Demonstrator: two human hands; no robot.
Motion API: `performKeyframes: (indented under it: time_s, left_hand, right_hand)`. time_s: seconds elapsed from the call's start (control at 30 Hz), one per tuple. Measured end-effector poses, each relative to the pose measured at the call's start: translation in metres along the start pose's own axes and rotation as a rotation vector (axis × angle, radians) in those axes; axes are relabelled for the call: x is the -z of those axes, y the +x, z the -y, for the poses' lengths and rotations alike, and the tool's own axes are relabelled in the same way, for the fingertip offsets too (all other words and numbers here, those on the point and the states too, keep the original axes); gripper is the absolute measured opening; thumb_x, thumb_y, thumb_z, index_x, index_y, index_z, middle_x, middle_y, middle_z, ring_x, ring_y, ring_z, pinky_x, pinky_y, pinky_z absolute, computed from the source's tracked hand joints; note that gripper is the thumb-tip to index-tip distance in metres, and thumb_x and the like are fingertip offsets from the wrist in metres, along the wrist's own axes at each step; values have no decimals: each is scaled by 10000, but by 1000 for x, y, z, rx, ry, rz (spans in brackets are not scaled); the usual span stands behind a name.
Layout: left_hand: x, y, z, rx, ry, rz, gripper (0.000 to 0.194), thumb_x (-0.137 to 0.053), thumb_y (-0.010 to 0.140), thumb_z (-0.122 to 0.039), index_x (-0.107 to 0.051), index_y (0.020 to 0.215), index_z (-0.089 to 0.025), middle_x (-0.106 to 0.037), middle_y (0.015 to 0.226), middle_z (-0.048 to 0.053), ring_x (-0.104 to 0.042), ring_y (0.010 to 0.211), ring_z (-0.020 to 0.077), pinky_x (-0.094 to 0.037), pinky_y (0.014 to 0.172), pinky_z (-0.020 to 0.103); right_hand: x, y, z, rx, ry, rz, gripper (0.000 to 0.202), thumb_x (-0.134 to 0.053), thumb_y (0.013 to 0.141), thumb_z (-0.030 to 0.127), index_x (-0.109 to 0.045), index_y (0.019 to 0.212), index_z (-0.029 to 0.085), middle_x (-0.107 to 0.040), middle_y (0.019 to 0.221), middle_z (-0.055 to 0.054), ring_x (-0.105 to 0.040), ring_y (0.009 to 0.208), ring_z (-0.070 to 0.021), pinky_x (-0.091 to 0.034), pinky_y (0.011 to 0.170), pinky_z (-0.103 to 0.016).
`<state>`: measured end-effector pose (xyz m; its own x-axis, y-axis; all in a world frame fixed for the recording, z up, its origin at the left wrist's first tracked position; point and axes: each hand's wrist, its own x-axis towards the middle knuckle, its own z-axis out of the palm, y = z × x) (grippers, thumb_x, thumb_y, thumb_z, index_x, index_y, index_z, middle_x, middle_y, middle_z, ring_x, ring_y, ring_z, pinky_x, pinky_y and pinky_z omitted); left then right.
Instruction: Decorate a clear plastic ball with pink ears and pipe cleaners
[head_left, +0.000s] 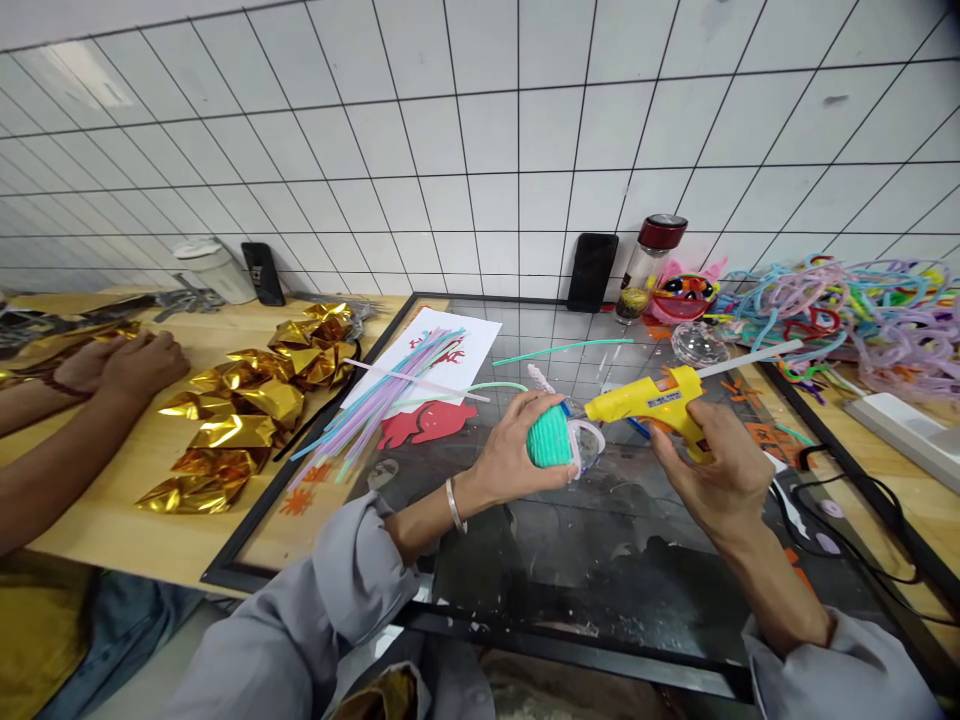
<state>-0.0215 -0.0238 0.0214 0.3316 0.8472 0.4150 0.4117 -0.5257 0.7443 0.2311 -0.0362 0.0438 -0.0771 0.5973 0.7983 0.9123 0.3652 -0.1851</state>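
Note:
My left hand [514, 455] holds a rounded green craft piece [550, 438] with ribbed sides, its fingers wrapped round the back and the thumb beneath. Pale lilac fuzzy loops [589, 440] and a clear part stick out from the piece on its right side. In my right hand [724, 465] is a yellow glue gun [652, 400], its nozzle pointing left, close to the craft piece. A white glue stick [754, 357] juts from the gun's rear. Whether the nozzle touches anything is too small to tell.
Pastel stems [382, 390] lie over white paper [474, 335] beside a red cutout [427, 424]. A phone [592, 272], a glass bottle [637, 285] and tangled stems [810, 310] stand or lie behind. Gold foil [247, 420] and another person's hands [142, 365] are left; a black cable [862, 480] curls right.

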Motion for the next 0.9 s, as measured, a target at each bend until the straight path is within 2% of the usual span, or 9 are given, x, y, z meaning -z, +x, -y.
performKeyframes:
  time_s: [0.23,0.53,0.7,0.9]
  left_hand:
    - [0,0,-1,-7,5,7,814,-832,635,-331,-479,1364,-248,-479,1352,122,-498,1288,326,-420,1120,534]
    - [2,0,-4,12,10,20,813,-825,631,-331,-476,1361,-247,-487,1348,125,-498,1297,330,-425,1116,534]
    - [1,0,-2,7,10,11,813,-825,630,-331,-478,1362,-261,-490,1342,118,-492,1299,325,-420,1119,534]
    - [0,1,-3,0,11,11,824,-830,626,-335,-479,1368,-266,-483,1346,117,-482,1304,336,-423,1116,540]
  right_hand:
    - [2,-2,-2,129,-42,-70,186,-652,867,320,-581,1020,241,-734,889,-80,-709,821,-245,-547,731,-366]
    - [8,1,-3,36,-29,18,148,-632,862,372,-584,946,261,-733,875,-84,-706,824,-252,-540,712,-378]
    - [9,2,-2,64,-19,-15,127,-628,867,366,-595,926,258,-736,852,-86,-711,806,-244,-554,696,-370]
    - [10,2,-2,47,-55,1,127,-590,872,378,-599,925,263,-735,841,-88,-712,800,-251,-565,707,-387]
